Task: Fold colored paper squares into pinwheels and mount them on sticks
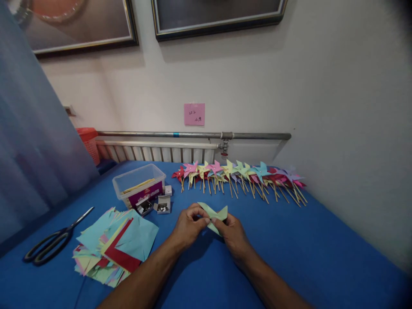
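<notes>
A light green folded paper piece is held just above the blue table between both hands. My left hand pinches its left side with fingers bent. On the right side my right hand pinches it too, fingertips meeting the left hand's near the paper's middle. Paper points stick up to the left and right above the fingers.
A row of finished paper pinwheels on sticks lies along the back. A pile of coloured paper squares and black scissors sit at left. A clear plastic box of sticks and small pin boxes stand behind the pile.
</notes>
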{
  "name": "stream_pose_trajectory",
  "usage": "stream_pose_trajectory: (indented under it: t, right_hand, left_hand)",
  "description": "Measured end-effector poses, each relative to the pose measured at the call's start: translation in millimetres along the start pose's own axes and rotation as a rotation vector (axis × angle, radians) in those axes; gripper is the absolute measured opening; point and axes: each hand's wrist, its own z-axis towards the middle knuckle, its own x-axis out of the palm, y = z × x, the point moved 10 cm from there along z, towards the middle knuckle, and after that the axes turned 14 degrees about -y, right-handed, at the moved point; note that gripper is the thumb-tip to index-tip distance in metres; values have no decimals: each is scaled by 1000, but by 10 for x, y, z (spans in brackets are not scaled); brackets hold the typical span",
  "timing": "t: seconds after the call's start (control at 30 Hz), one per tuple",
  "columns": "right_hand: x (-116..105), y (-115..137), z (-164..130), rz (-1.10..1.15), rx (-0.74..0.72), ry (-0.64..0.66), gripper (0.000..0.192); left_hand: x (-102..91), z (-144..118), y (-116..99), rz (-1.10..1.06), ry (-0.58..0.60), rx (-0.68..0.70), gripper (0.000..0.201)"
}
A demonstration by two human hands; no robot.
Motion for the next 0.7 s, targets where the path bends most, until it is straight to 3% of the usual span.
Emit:
stream_pose_trajectory:
  t: [0.23,0.7]
  right_hand:
    - [35,29,-31,40,28,33,39]
    - [60,45,-23,39,18,59,43]
  left_hand:
    - [-19,-5,-58,91,26,69,10]
    - [8,-16,-59,108,77,53,13]
